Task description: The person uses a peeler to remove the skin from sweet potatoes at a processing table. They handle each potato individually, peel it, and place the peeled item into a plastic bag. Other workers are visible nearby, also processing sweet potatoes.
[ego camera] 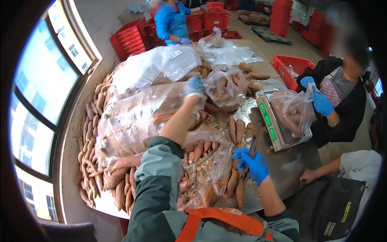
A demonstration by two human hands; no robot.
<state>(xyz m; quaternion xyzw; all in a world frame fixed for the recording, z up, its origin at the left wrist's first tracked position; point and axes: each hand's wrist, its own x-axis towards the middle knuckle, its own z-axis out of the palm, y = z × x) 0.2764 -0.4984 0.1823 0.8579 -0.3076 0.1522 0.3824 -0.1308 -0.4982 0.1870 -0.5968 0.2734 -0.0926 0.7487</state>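
My left hand (pixel 195 86), in a blue glove with a pale cuff, reaches out over clear plastic sheeting (pixel 136 118) on a heap of sweet potatoes. Motion blurs its fingers, so whether they hold anything cannot be told. Just right of it sits a clear bag of sweet potatoes (pixel 226 87). My right hand (pixel 254 166), also blue-gloved, is shut on a slim dark tool (pixel 252 148), perhaps a knife, partly hidden by the fingers. Below that hand lie loose sweet potatoes (pixel 240 192). Between my arms, clear film (pixel 222 169) covers more roots and broken pieces.
On the right, a co-worker's blue-gloved hands (pixel 322 98) gather a bag of sweet potatoes (pixel 291 113) on a digital scale (pixel 276 142). Another person's bare hand (pixel 308 176) rests by the table edge. Red crates (pixel 293 68) stand around; a worker in blue (pixel 175 24) is at the far end.
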